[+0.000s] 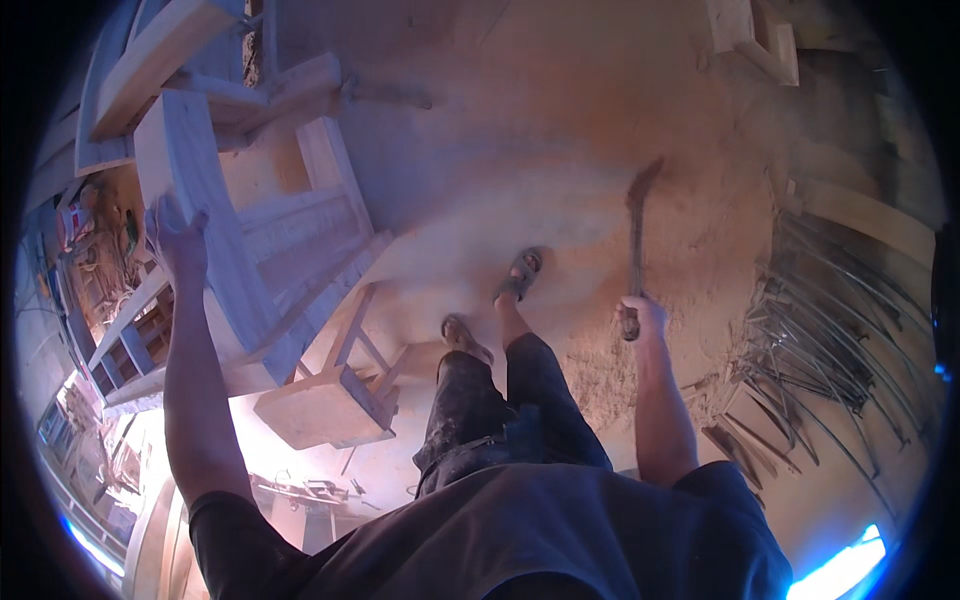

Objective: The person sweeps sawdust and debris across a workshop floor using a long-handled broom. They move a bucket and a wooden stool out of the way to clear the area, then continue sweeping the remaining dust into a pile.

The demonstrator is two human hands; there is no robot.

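Note:
My left hand [178, 238] rests on the broad pale wooden board [225, 265] of a large furniture piece, thumb spread apart from the fingers. Along the board's left edge the fingers are only partly visible. Out to the right, my right hand [645, 314] is closed around the lower end of a long, slim, dark tool [637, 225]. Its far end bends to one side and looks brownish; I cannot make out its exact kind. The tool points away from me, above the dusty floor.
A small wooden stool [330, 408] stands beside my legs. More wooden furniture frames [160, 65] are at the far left. Many thin curved rods or strips [820, 330] lie heaped at right. A wooden box-like piece [757, 40] sits far right. My sandalled feet [525, 270] are on the floor.

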